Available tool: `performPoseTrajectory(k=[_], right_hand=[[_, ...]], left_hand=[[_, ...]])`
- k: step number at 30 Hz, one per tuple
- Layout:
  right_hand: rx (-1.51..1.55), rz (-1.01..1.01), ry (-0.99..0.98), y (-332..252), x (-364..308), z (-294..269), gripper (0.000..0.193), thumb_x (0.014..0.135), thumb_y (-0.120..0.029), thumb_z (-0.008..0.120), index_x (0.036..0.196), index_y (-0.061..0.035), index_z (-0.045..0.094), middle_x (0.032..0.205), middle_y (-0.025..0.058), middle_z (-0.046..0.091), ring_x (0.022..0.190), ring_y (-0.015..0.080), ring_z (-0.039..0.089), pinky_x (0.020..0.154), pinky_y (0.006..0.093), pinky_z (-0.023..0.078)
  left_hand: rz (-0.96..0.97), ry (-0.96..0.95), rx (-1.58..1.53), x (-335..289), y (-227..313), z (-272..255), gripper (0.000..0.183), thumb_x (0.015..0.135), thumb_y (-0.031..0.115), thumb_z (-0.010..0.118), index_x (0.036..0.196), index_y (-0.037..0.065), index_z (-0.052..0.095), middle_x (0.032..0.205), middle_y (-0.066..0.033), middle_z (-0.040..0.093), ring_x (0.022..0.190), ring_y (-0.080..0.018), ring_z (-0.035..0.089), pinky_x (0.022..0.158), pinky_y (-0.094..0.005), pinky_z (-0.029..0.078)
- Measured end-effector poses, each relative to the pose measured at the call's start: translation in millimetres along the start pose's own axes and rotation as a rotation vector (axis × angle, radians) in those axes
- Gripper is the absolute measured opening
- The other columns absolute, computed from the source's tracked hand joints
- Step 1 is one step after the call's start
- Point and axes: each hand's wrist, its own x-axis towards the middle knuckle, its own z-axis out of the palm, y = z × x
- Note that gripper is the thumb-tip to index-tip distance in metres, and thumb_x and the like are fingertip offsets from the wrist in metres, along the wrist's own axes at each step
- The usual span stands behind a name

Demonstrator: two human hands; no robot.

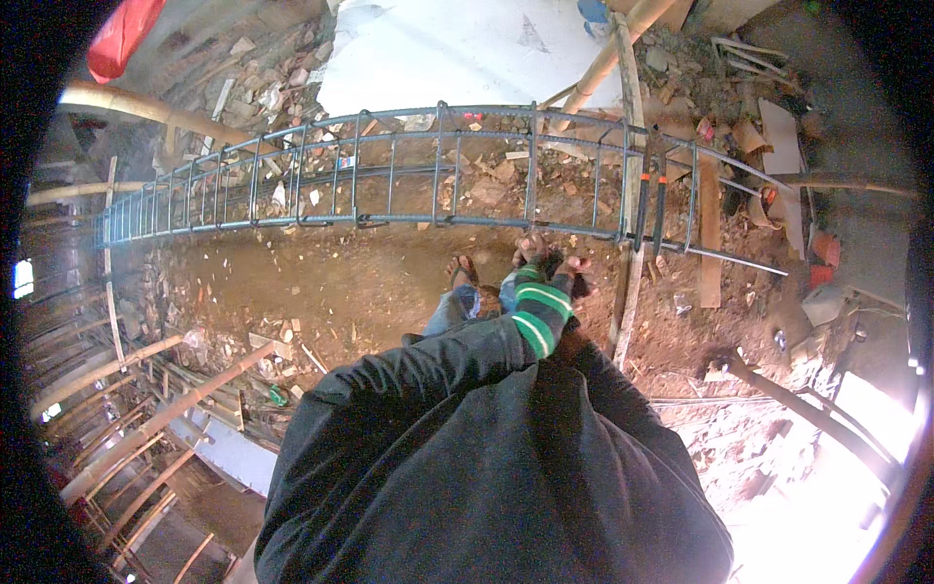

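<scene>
A long cage of steel reinforcing bars (389, 220) with square ties runs across in front of me. My hands are close together by its near bar, and the forearms seem to cross at the wrists. My left hand (575, 272), past a green-striped cuff (541, 316), has its fingers curled. Just left of it, my right hand (530, 249) is also curled, right below the near bar; whether it touches the bar I cannot tell. What either hand holds is too small and shadowed to make out.
A wooden post (628, 282) crosses under the cage's right part, and a bamboo pole (615, 55) slants behind. A large white sheet (457, 54) lies beyond. Rubble and wood scraps litter the dirt floor (321, 273). My foot (461, 271) stands near the cage. Bamboo poles (156, 428) lie lower left.
</scene>
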Motion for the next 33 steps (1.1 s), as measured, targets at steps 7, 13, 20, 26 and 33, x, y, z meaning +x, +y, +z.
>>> performPoseTrajectory(k=[7,13,20,26,33], right_hand=[[-0.107,0.023,0.005,11,-21,26,0.014,0.094,-0.011,0.056,0.106,-0.0054,0.060,0.090,0.0084,0.062,0.081,0.0194,0.060,0.070,0.0315,0.050],[-0.444,-0.077,0.079,14,-37,46,0.020,0.093,-0.010,0.057,0.112,-0.0043,0.061,0.097,0.0105,0.064,0.091,0.0204,0.061,0.077,0.0321,0.050],[-1.459,-0.263,0.184,-4,-77,132,0.027,0.091,-0.008,0.059,0.118,-0.0031,0.061,0.105,0.0130,0.065,0.101,0.0216,0.063,0.086,0.0328,0.050],[-1.664,-1.106,0.476,-82,-92,208,0.033,0.090,-0.015,0.068,0.119,-0.0003,0.063,0.112,0.0181,0.068,0.101,0.0251,0.066,0.086,0.0353,0.051],[-2.229,-0.684,0.931,-182,-31,183,0.064,0.081,-0.036,0.077,0.129,0.0018,0.055,0.117,0.0263,0.063,0.108,0.0417,0.060,0.091,0.0450,0.049]], left_hand=[[-0.090,-0.143,0.281,-13,13,5,0.030,0.095,0.021,0.060,0.120,0.004,0.059,0.092,-0.0108,0.069,0.069,-0.0190,0.065,0.060,-0.0282,0.054],[-0.109,-0.378,0.686,-29,38,29,0.036,0.096,0.029,0.058,0.122,0.004,0.059,0.094,-0.0113,0.070,0.069,-0.0189,0.065,0.060,-0.0293,0.054],[-0.113,-0.533,1.042,-56,96,55,0.044,0.097,0.038,0.055,0.125,0.003,0.058,0.096,-0.0119,0.071,0.070,-0.0189,0.065,0.061,-0.0305,0.054],[0.651,-0.095,1.020,-29,165,37,0.029,0.094,0.030,0.066,0.102,0.003,0.067,0.085,-0.0063,0.071,0.066,-0.0117,0.062,0.055,-0.0258,0.048],[0.491,-0.117,1.021,-28,165,4,0.026,0.094,0.031,0.067,0.098,0.005,0.067,0.081,-0.0026,0.068,0.060,-0.0093,0.058,0.052,-0.0243,0.043]])
